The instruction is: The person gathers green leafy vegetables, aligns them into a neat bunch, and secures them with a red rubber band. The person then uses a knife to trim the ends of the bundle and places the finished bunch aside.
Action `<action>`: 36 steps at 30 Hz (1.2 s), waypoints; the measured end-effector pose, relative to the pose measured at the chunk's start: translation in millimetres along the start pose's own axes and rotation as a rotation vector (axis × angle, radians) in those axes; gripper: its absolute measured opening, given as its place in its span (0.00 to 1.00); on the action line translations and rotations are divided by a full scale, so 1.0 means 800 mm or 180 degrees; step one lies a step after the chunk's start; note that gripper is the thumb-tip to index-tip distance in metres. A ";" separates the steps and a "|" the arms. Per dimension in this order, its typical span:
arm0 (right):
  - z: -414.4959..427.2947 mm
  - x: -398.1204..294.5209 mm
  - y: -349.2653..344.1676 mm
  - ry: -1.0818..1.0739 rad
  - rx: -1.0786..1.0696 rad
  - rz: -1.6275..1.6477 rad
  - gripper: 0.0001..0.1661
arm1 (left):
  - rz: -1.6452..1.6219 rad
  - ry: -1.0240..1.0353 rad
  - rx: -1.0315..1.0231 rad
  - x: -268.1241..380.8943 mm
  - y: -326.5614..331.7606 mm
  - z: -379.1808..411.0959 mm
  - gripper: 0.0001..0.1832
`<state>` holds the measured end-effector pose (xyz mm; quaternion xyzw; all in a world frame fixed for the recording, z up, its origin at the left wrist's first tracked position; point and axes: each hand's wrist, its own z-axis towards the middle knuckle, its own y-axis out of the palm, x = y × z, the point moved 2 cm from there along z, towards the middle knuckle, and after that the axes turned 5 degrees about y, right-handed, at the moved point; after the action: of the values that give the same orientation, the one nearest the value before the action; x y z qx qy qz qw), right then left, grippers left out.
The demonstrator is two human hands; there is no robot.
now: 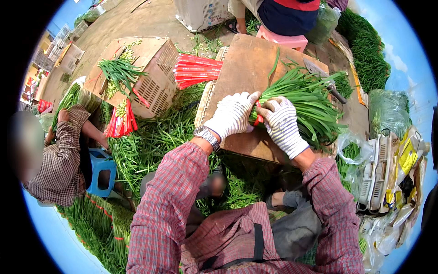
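A bunch of long green leafy stalks, seemingly garlic chives (304, 99), lies on a brown wooden board (239, 68) before me. Around its stem end runs a red tie band (259, 118). My left hand (236, 111), in a striped knit glove, grips the stem end just left of the band. In a matching glove, my right hand (282, 120) closes over the bunch at the band, its fingertips against it. A knife with a broad blade (315, 67) and dark handle rests at the board's right side, partly under leaves. Red printed tie strips (198, 70) fan out past the board's left edge.
Left stands a perforated crate with a board on top (150, 58). A person (58, 157) sits beside a blue stool (102, 171); another sits beyond my board on a pink stool (282, 38). Loose greens (147, 150) cover the ground. White plastic crates (376, 171) stand at right.
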<state>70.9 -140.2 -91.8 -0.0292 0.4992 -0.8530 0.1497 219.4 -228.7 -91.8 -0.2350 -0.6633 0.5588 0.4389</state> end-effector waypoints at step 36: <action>0.119 0.060 0.013 0.1131 -0.2400 0.2113 0.19 | -0.0388 -0.0154 -0.0052 -0.020 -0.007 0.013 0.35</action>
<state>46.3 -239.2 -58.0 0.2235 0.7712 -0.5129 0.3038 220.0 -248.4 -91.8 -0.1842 -0.6914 0.5310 0.4540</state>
